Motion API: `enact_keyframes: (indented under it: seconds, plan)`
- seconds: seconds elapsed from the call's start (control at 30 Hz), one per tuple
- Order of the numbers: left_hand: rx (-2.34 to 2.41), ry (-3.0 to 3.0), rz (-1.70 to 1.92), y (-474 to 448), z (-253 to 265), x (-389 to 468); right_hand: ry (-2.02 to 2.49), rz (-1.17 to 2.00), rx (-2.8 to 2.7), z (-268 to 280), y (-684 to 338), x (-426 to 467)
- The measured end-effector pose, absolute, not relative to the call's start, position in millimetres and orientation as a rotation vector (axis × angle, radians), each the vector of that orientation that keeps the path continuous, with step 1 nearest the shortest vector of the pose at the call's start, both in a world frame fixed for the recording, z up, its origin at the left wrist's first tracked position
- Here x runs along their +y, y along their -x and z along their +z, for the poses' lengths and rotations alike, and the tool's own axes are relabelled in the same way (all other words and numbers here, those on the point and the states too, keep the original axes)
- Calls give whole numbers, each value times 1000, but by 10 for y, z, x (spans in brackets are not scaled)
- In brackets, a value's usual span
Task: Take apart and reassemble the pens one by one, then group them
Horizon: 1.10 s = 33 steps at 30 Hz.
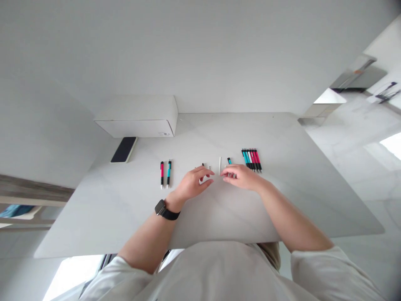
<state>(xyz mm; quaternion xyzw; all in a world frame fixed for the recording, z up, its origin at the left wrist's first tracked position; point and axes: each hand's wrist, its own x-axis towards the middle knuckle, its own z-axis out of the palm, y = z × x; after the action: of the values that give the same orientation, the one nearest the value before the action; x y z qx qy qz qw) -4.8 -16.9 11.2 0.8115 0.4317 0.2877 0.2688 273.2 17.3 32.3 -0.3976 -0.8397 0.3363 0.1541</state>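
My left hand [196, 182] hovers over the middle of the table, thumb and index finger apart, with nothing seen between them. Small dark and silver pen parts [210, 168] lie just beyond its fingers, partly covered by them. A thin white stick like a pen refill [219, 164] lies between the two hands. Close to its lower end are the bent fingertips of my right hand [241, 176]; the thumb stays apart from the fingers, and whether they touch the stick is unclear. A teal and black pen piece [229, 161] shows behind the right hand, its lower part hidden.
A red pen [162, 174] and a teal pen [169, 174] lie at left. Several teal, white and red pens [251, 160] form a row at right. A dark phone [124, 149] rests before a white box [134, 127]. The wall [234, 62] borders the table's back edge.
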Motion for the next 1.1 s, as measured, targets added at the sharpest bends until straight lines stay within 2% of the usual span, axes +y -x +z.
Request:
enact_keyframes:
  seconds: [0.2, 0.4, 0.6, 0.93, 1.1]
  plan:
    - [944, -2273, 512, 7, 31, -187, 1109, 1066, -2458, 71, -2752, 68]
    - [1029, -2425, 386, 56, -35, -157, 1136, 1172, -2460, 16, -2741, 58]
    - [1065, -2486, 337, 49, -66, -163, 1112, 1107, -2489, 33, -2706, 19]
    - [1068, -2453, 383, 18, -10, -173, 1116, 1073, -2503, 12, -2703, 28]
    - [1469, -2286, 761, 198, 101, -61, 1100, 1102, -2491, 3, -2716, 42]
